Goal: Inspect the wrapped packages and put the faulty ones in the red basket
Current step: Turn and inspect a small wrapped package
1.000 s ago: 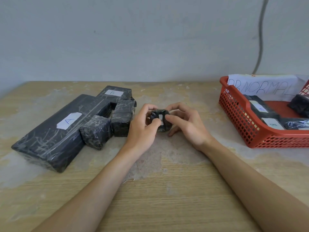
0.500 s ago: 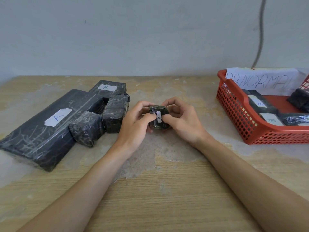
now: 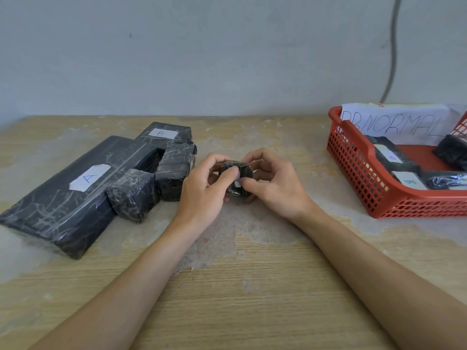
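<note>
Left hand (image 3: 202, 190), right hand (image 3: 275, 188): one package (image 3: 243, 169)

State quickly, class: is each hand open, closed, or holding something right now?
Left hand: closed, holding the small package, thumb on its front.
Right hand: closed, holding the same small package from the other side.

Bare worktop (image 3: 252, 286) runs open from the middle to the red basket (image 3: 358, 178) on the right; its mesh side stands up, open above; a paper sign (image 3: 394, 122) blocks its far end; wrapped packages (image 3: 83, 188) crowd the left; a grey wall (image 3: 227, 59) closes the back.
</note>
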A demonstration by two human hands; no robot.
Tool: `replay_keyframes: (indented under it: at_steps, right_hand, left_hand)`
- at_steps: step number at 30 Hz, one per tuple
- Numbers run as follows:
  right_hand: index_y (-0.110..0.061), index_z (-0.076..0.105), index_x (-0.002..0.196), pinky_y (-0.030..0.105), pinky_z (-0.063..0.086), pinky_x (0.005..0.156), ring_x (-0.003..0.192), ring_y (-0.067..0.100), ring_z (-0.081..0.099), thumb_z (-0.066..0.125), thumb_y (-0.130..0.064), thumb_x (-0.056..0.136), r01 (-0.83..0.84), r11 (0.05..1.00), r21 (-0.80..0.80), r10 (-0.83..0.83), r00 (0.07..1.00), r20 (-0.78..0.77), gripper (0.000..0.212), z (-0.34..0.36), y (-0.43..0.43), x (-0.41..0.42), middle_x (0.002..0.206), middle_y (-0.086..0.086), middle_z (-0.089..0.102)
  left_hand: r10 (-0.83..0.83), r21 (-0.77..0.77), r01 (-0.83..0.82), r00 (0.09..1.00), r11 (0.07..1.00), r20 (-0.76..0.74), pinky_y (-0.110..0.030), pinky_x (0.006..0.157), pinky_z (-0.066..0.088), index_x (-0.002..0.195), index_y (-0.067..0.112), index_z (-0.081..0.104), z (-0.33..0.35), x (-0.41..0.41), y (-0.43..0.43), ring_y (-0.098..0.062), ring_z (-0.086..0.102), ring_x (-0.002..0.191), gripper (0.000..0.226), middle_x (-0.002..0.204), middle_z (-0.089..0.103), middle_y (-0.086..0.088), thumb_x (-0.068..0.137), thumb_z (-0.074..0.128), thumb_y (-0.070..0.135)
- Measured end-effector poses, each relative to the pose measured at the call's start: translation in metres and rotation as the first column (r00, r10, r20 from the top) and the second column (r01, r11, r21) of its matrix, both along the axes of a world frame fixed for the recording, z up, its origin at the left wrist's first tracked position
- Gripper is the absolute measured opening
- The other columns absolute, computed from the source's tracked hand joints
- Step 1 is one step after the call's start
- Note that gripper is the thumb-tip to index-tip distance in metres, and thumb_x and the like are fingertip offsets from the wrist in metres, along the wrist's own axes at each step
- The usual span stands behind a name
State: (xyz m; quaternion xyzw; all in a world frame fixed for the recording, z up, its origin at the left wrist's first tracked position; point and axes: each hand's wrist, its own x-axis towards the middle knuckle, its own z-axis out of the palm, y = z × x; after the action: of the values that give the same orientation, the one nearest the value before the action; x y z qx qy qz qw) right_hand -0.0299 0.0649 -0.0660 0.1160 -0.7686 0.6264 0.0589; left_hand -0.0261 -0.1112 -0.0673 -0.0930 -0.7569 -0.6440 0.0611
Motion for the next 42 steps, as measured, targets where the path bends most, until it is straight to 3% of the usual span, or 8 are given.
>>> replay_keyframes:
  at_steps: [3, 7, 13, 17, 19, 23, 31, 42]
  right_hand:
    - [-0.01, 0.07, 0.11, 0.041, 0.061, 0.053, 0.074, 0.039, 0.075, 0.068, 0.002, 0.096, 0.034, 0.996, -0.078, -0.032, 0.999, 0.027, 0.018, 0.0002, 0.0029, -0.0022, 0.11, 0.01, 0.074]
    - [-0.01, 0.071, 0.122, 0.04, 0.06, 0.057, 0.088, 0.034, 0.075, 0.064, -0.018, 0.097, -0.072, 0.965, -0.252, 0.086, 0.995, 0.043, 0.027, 0.002, 0.0087, -0.0006, 0.117, 0.013, 0.076]
    - [-0.007, 0.074, 0.117, 0.036, 0.064, 0.064, 0.086, 0.031, 0.078, 0.073, 0.002, 0.097, -0.053, 0.977, -0.205, 0.051, 0.999, -0.013, 0.023, -0.0009, 0.0048, -0.0004, 0.106, 0.015, 0.08]
    - [-0.009, 0.077, 0.11, 0.036, 0.063, 0.063, 0.074, 0.03, 0.076, 0.074, -0.009, 0.098, -0.039, 0.986, -0.16, 0.031, 0.998, -0.055, 0.012, 0.0, 0.0039, 0.0009, 0.092, 0.016, 0.08]
    - [-0.011, 0.077, 0.112, 0.037, 0.064, 0.069, 0.078, 0.028, 0.077, 0.075, -0.013, 0.096, -0.053, 0.992, -0.115, 0.046, 0.997, -0.062, 0.016, 0.0004, 0.0055, 0.001, 0.093, 0.011, 0.081]
    - [-0.013, 0.077, 0.108, 0.037, 0.065, 0.074, 0.081, 0.023, 0.076, 0.069, 0.005, 0.096, -0.025, 0.996, -0.091, 0.021, 0.998, -0.051, 0.023, -0.0017, 0.0023, -0.0001, 0.093, 0.007, 0.082]
    - [-0.013, 0.075, 0.116, 0.047, 0.066, 0.083, 0.092, 0.037, 0.078, 0.076, 0.003, 0.092, -0.049, 0.996, -0.073, 0.045, 0.998, -0.051, 0.029, -0.0031, 0.0037, 0.0009, 0.104, 0.008, 0.081]
    - [-0.004, 0.073, 0.117, 0.035, 0.064, 0.063, 0.071, 0.03, 0.078, 0.057, 0.0, 0.107, -0.083, 0.984, -0.156, 0.078, 0.996, -0.038, 0.02, 0.0012, 0.002, 0.0026, 0.084, 0.013, 0.079]
  left_hand:
    - [-0.13, 0.1, 0.125, 0.99, 0.987, 0.045, -0.037, 0.071, 0.061, 0.126, 0.022, 0.071, 0.0044, 0.0021, 0.0004, -0.018, 0.075, 0.097, 0.038, 0.112, 0.078, 0.001, 0.089, 0.072, 0.032]
    - [-0.141, 0.147, 0.14, 0.99, 0.979, -0.005, -0.042, 0.078, 0.065, 0.149, 0.024, 0.057, 0.0041, 0.0036, 0.0028, -0.02, 0.076, 0.093, 0.05, 0.121, 0.074, -0.001, 0.102, 0.07, 0.021]
    - [-0.177, 0.214, 0.167, 0.984, 0.962, 0.027, -0.034, 0.078, 0.062, 0.131, 0.02, 0.07, 0.0059, 0.0035, 0.0014, -0.018, 0.076, 0.092, 0.029, 0.101, 0.078, 0.008, 0.102, 0.067, 0.02]
    - [-0.072, 0.136, 0.068, 0.997, 0.988, 0.024, -0.035, 0.071, 0.061, 0.125, 0.02, 0.071, 0.0016, 0.0017, 0.0022, -0.024, 0.073, 0.073, 0.027, 0.1, 0.076, -0.005, 0.103, 0.063, 0.006]
    - [-0.038, 0.118, 0.037, 0.999, 0.992, 0.008, -0.04, 0.068, 0.062, 0.123, 0.017, 0.071, 0.0, 0.0014, 0.0022, -0.027, 0.072, 0.07, 0.026, 0.101, 0.076, -0.012, 0.106, 0.056, 0.005]
    - [-0.079, 0.154, 0.07, 0.995, 0.986, 0.053, -0.041, 0.072, 0.062, 0.12, 0.017, 0.072, 0.0014, 0.0002, -0.0006, -0.023, 0.072, 0.071, 0.025, 0.106, 0.075, -0.014, 0.103, 0.06, 0.003]
    - [-0.049, 0.171, 0.039, 0.997, 0.985, 0.058, -0.034, 0.067, 0.061, 0.118, 0.015, 0.073, 0.0035, 0.0008, 0.0002, -0.023, 0.073, 0.071, 0.03, 0.104, 0.077, -0.012, 0.099, 0.061, -0.005]
    - [-0.064, 0.171, 0.052, 0.996, 0.984, 0.064, -0.028, 0.069, 0.059, 0.122, 0.017, 0.07, 0.0055, 0.0024, 0.0012, -0.015, 0.072, 0.071, 0.028, 0.105, 0.077, -0.007, 0.098, 0.069, 0.002]
